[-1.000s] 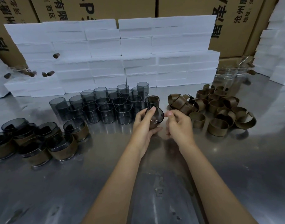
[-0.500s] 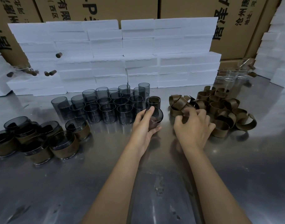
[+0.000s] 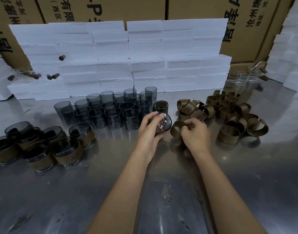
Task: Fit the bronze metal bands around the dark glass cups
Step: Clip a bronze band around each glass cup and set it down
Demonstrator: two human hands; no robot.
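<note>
At the near left of the steel table (image 3: 246, 191) stands a cluster of finished cups (image 3: 43, 149), each dark glass already wearing its bronze wrap. Farther back and to the right of them, the bare dark glass cups (image 3: 111, 114) wait upright in packed rows in front of a wall of white foam blocks (image 3: 119, 56).

Right of centre, the left hand (image 3: 149, 132) grips one dark cup (image 3: 162, 124), fingers curled round its wall, the cup tipped on its side so one round end faces the right. Just beside it, the right hand (image 3: 194, 132) pinches a bronze band (image 3: 177, 130) between thumb and fingers; the band's open hoop sits close to the cup's end, not yet over it. Farther right lies the loose heap of bronze bands (image 3: 229, 115), some curled open, a few standing as rings.

The risks, as I judge them, come from alignment: if the band meets the glass at a slant, it could jam on the edge or spring open (these look like split strips rather than closed rings). A hard push could also slip the smooth glass from the left hand's hold and knock it against the crowded cups just behind.
</note>
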